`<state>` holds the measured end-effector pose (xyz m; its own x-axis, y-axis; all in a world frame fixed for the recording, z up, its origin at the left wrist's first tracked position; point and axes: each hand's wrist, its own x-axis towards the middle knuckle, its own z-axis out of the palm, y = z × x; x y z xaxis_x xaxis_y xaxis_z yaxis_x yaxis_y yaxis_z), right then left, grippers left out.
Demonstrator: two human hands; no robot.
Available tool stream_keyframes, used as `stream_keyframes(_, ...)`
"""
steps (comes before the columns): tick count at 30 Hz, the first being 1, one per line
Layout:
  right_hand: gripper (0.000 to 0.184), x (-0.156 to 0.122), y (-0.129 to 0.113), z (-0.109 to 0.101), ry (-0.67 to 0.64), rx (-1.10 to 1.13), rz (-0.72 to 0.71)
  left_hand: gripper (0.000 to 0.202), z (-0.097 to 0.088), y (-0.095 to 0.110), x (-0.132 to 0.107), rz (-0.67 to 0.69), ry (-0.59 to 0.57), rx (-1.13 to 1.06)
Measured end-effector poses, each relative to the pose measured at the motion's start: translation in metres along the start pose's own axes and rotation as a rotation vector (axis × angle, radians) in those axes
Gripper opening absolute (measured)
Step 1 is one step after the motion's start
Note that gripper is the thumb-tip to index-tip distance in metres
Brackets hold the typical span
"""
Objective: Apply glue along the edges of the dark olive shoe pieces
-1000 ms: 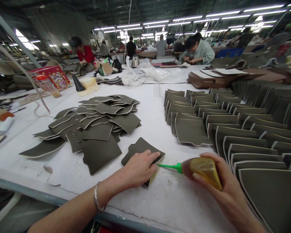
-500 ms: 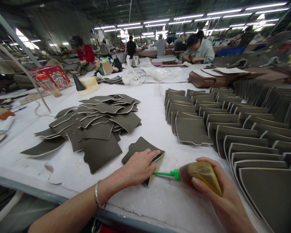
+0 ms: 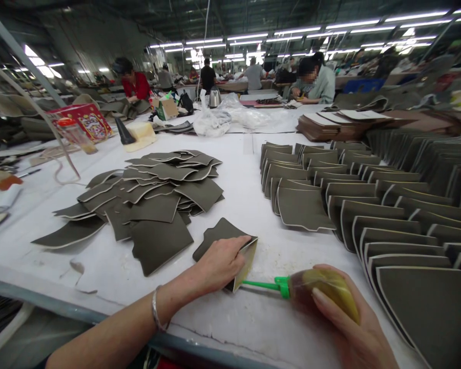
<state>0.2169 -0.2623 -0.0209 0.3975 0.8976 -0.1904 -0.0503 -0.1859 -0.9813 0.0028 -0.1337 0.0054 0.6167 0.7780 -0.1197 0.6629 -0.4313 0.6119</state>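
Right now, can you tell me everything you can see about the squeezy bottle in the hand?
The squeeze bottle looks like see-through plastic with a rounded body, filled with yellow-amber liquid that looks darker near the neck. A bright green collar and long, thin green nozzle point left, the tip close to the folded grey panel. The bottle lies tilted, wrapped in the right hand.

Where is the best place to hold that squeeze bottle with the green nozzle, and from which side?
Take the bulging amber body of the squeeze bottle from the near right, as the right hand does. It is the widest part and fills the palm, while the thin green nozzle stays free, pointing left toward the dark panel under the left hand.
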Motion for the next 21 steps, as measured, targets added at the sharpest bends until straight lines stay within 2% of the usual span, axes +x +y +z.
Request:
stream_keyframes(3, 0.061, 0.014, 0.01, -0.006, 0.001, 0.117, 0.0, 0.057, -0.001, -0.006, 0.001, -0.029, 0.009, -0.139)
stream_keyframes(7, 0.056, 0.023, 0.014, -0.003, -0.002, 0.228, 0.001, 0.06, -0.003, -0.014, 0.002, -0.152, -0.105, -0.415)
stream_keyframes(11, 0.053, 0.024, 0.012, 0.001, 0.005, 0.259, 0.001, 0.063, -0.001, -0.024, 0.007, -0.152, -0.14, -0.683)
stream_keyframes(18, 0.059, 0.012, 0.021, 0.006, -0.007, 0.223, 0.056, 0.066, 0.0, -0.029, 0.008, -0.192, -0.137, -0.841)
stream_keyframes(21, 0.052, 0.001, 0.02, 0.014, -0.009, 0.372, 0.142, 0.066, -0.004, -0.026, 0.008, -0.21, -0.11, -0.877)
